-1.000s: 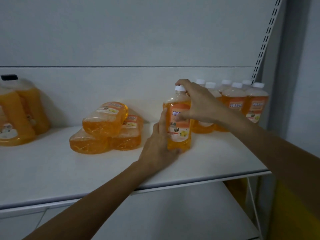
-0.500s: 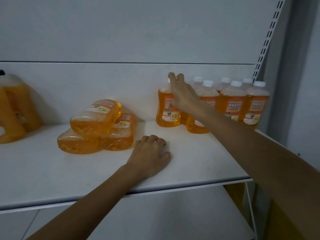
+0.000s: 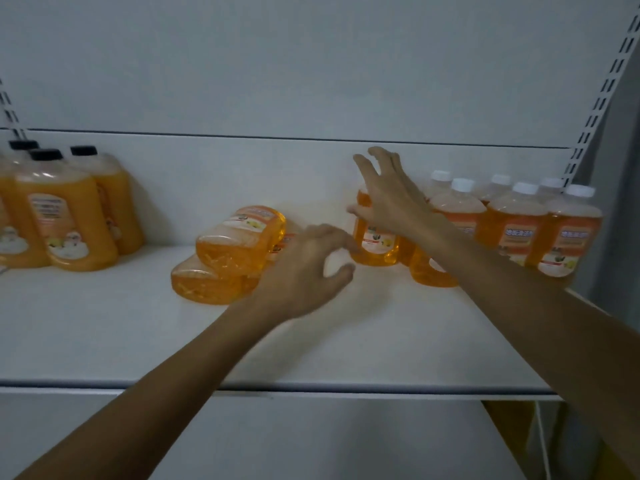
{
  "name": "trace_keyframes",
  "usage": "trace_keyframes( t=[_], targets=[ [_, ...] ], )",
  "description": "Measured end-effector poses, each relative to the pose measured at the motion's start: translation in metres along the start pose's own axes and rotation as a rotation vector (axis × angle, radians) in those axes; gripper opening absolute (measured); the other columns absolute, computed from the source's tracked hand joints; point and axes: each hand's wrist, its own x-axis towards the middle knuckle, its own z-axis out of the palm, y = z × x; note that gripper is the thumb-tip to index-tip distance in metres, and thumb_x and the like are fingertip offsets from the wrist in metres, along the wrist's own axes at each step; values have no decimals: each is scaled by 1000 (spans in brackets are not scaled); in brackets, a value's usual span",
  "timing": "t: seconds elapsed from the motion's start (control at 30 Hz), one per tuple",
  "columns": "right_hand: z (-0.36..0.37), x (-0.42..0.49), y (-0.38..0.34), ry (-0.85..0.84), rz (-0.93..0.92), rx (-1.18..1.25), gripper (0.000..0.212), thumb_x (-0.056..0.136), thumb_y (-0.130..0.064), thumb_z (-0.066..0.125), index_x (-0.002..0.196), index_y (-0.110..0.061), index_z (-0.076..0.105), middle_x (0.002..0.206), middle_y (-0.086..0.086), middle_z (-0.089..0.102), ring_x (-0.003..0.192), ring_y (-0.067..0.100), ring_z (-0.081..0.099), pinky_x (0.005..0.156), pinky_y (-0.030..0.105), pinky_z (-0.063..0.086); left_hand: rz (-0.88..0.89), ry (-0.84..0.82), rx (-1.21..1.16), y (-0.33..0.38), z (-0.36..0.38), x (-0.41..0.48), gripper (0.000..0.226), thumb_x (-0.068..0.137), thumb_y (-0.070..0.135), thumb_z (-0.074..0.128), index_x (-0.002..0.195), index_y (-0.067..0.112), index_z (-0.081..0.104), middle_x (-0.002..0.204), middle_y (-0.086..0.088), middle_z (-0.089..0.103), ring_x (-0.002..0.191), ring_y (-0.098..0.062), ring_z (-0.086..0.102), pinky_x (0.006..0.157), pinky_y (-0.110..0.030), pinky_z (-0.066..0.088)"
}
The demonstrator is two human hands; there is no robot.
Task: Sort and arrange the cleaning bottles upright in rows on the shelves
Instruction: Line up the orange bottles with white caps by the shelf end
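1. Done: white-capped bottles [image 3: 519,220] upright in rows at the right end of the shelf [image 3: 104,323], end bottle [image 3: 375,245] upright beside them.
2. Right hand [image 3: 391,206] fingers spread before it, gripping nothing; left hand [image 3: 304,268] loosely curled, empty.
3. Left: lying bottles [image 3: 235,247] piled mid-shelf need standing.

white-capped bottles [image 3: 568,233] | label: Chinese characters, roughly "地板清洁" | all other print: too blurred to read
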Motion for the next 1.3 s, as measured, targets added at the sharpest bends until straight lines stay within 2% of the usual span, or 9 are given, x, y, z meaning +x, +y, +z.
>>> trace_keyframes(
  t=[0.17,0.27,0.33,0.53,0.63,0.77,0.97,1.17,1.3],
  targets=[
    [4,14,-64,-17,25,474,57,91,-42,55,137,-12,40,129,10,52,109,23,55,90,35,45,-396,213,189,-51,-52,2,41,85,38,60,120,17,57,128,-6,55,120,-24,47,96,-36,37],
    [20,23,-92,-268,158,577,71,90,-58,45,143,-11,32,136,14,49,120,27,51,95,35,43,-743,95,65,-78,-63,-12,62,90,54,43,133,9,45,136,-14,47,120,-28,47,92,-38,39],
    [34,27,-104,-416,224,601,80,88,-67,38,145,-11,29,142,14,43,126,29,46,100,39,41,-797,23,-63,-85,-62,-19,61,93,54,36,127,6,50,129,-15,53,104,-25,51,82,-34,39],
    [56,34,-114,-305,263,880,47,88,-59,49,105,-17,62,104,-2,63,98,17,61,69,23,45,-750,-30,-95,-85,-61,-23,73,83,68,42,129,11,49,122,-9,57,94,-19,51,72,-29,43],
    [47,33,-115,-192,252,1012,51,87,-52,57,123,-18,50,112,-2,61,93,11,62,66,20,50,-674,96,-189,-75,-60,-30,60,88,52,49,136,16,39,125,-1,54,94,-12,50,63,-16,41],
    [6,31,-112,19,167,1136,54,82,-35,71,123,-23,38,102,-13,52,84,1,60,60,11,50,-473,196,-367,-57,-56,-35,60,86,40,55,139,24,31,127,9,52,103,-6,56,76,-10,46],
    [-47,-5,-69,-8,35,945,93,73,-32,79,146,-31,21,129,1,47,107,12,55,81,20,53,-409,151,-542,-11,-29,-16,87,77,24,72,142,33,15,113,21,46,90,6,53,61,-1,47],
    [-62,-62,-9,-104,38,675,97,67,-27,83,143,-41,25,121,2,43,109,14,51,85,27,53,-369,101,-563,32,44,-8,112,70,10,79,147,25,-1,118,16,43,94,7,52,72,-4,47],
    [-53,-88,16,-124,41,631,94,65,-23,85,140,-33,30,124,-5,39,115,15,45,82,21,49,-361,43,-626,43,78,-6,116,68,8,81,147,28,-2,134,5,45,115,-8,53,96,-32,50]
  ],
)
